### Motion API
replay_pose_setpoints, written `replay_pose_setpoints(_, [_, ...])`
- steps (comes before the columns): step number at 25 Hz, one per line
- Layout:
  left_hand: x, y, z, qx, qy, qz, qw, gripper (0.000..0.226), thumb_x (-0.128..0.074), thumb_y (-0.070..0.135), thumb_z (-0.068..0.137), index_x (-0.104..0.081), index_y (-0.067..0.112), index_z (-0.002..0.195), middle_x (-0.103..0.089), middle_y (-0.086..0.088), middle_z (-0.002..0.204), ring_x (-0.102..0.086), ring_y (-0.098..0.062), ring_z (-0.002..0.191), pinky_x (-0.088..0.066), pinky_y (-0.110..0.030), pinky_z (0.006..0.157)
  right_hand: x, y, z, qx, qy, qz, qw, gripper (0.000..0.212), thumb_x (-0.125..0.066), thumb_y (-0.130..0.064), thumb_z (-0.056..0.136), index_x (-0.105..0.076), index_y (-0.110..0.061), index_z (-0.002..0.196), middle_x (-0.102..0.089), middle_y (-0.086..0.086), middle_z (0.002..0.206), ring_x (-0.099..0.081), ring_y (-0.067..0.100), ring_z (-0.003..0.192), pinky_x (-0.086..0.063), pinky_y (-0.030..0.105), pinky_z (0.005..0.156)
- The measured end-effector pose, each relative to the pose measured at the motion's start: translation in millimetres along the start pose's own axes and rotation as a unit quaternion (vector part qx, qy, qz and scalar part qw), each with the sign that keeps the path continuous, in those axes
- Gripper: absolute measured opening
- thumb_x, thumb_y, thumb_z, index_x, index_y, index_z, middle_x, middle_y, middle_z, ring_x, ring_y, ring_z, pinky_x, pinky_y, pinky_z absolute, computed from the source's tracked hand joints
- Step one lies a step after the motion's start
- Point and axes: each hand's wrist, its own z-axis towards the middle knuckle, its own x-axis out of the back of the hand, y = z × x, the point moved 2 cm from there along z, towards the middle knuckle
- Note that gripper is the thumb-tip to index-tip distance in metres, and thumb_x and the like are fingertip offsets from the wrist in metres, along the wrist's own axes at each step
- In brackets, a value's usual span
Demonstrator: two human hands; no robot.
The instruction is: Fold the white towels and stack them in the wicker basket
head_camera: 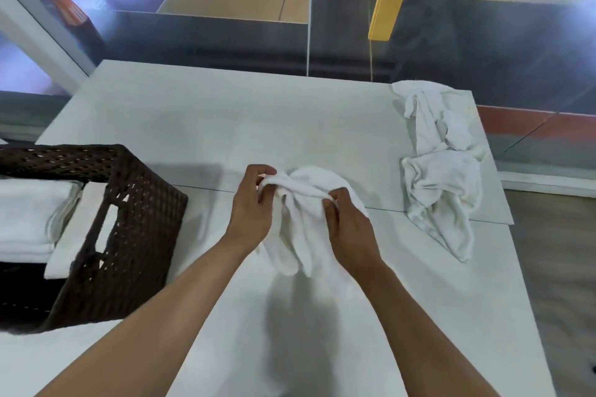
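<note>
Left hand (250, 203) and right hand (346, 222) each pinch the bunched towel (300, 222) at frame centre; it hangs toward the viewer, wicker basket (129, 222) nearer the left grip.

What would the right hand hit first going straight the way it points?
The right hand would first meet the bunched towel it pinches alongside the left hand; beyond, bare table, depth unclear.
</note>
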Motion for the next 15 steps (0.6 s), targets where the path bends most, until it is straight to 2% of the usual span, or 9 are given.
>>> replay_pose_setpoints(2, [14,14,-6,-0.027,0.012,0.012,0.999,0.013,-0.050,0.016,0.102,-0.054,0.022,0.112,-0.064,0.014,0.095,-0.057,0.001,0.081,-0.043,-0.009,0.070,15,-21,-5,0.015,0.009,-0.010,1.000,0.019,-0.042,-0.042,0.106,-0.043,-0.025,0.098,-0.054,-0.007,0.072,-0.055,0.008,0.064,-0.038,0.029,0.057])
replay_pose_setpoints(4, [26,23,-11,-0.046,0.016,0.034,0.998,0.006,-0.052,0.024,0.102,-0.055,0.021,0.106,-0.063,0.012,0.088,-0.057,-0.003,0.079,-0.043,-0.016,0.066,28,-43,-13,0.017,-0.021,-0.023,0.999,0.032,-0.057,-0.054,0.097,-0.046,-0.025,0.101,-0.058,-0.009,0.075,-0.057,0.009,0.067,-0.041,0.032,0.058])
replay_pose_setpoints(5, [33,26,-12,-0.057,0.013,0.049,0.997,0.010,-0.053,0.029,0.102,-0.056,0.020,0.100,-0.062,0.009,0.082,-0.056,-0.007,0.076,-0.042,-0.022,0.064,33,-52,-17,0.008,-0.051,-0.048,0.998,0.041,-0.065,-0.060,0.089,-0.046,-0.027,0.105,-0.060,-0.011,0.081,-0.057,0.009,0.072,-0.043,0.032,0.060])
replay_pose_setpoints(7, [52,28,-15,-0.075,-0.018,0.106,0.991,0.023,-0.060,0.042,0.097,-0.057,0.022,0.087,-0.060,0.003,0.072,-0.055,-0.013,0.068,-0.042,-0.030,0.062,42,-53,-30,-0.001,-0.103,-0.142,0.984,0.050,-0.074,-0.055,0.082,-0.046,-0.027,0.112,-0.063,-0.007,0.094,-0.059,0.018,0.083,-0.043,0.035,0.065])
replay_pose_setpoints(9, [71,30,-19,-0.082,-0.080,0.183,0.976,0.036,-0.067,0.058,0.086,-0.058,0.024,0.077,-0.060,0.003,0.065,-0.056,-0.014,0.065,-0.045,-0.033,0.061,51,-36,-44,-0.008,-0.103,-0.226,0.969,0.044,-0.075,-0.041,0.084,-0.051,-0.020,0.115,-0.064,0.004,0.102,-0.062,0.031,0.096,-0.040,0.036,0.069])
replay_pose_setpoints(11, [82,32,-31,-0.118,-0.133,0.261,0.949,0.042,-0.066,0.063,0.083,-0.057,0.023,0.074,-0.058,0.004,0.062,-0.056,-0.016,0.064,-0.046,-0.035,0.062,61,-22,-65,-0.019,-0.053,-0.277,0.959,0.031,-0.073,-0.029,0.086,-0.058,-0.016,0.111,-0.060,0.007,0.098,-0.063,0.035,0.093,-0.038,0.037,0.069])
replay_pose_setpoints(12, [84,34,-38,-0.157,-0.133,0.291,0.934,0.043,-0.063,0.063,0.086,-0.055,0.022,0.075,-0.057,0.004,0.062,-0.055,-0.015,0.062,-0.045,-0.035,0.061,66,-19,-75,-0.012,-0.006,-0.305,0.952,0.025,-0.072,-0.023,0.085,-0.061,-0.016,0.106,-0.058,0.005,0.094,-0.062,0.035,0.087,-0.037,0.037,0.068])
replay_pose_setpoints(15, [86,41,-58,-0.276,-0.072,0.314,0.905,0.044,-0.056,0.060,0.092,-0.048,0.020,0.077,-0.053,0.004,0.061,-0.051,-0.016,0.057,-0.042,-0.033,0.055,82,-20,-100,0.019,0.135,-0.369,0.919,0.025,-0.070,-0.003,0.079,-0.064,-0.017,0.098,-0.053,0.006,0.087,-0.055,0.034,0.073,-0.037,0.038,0.068])
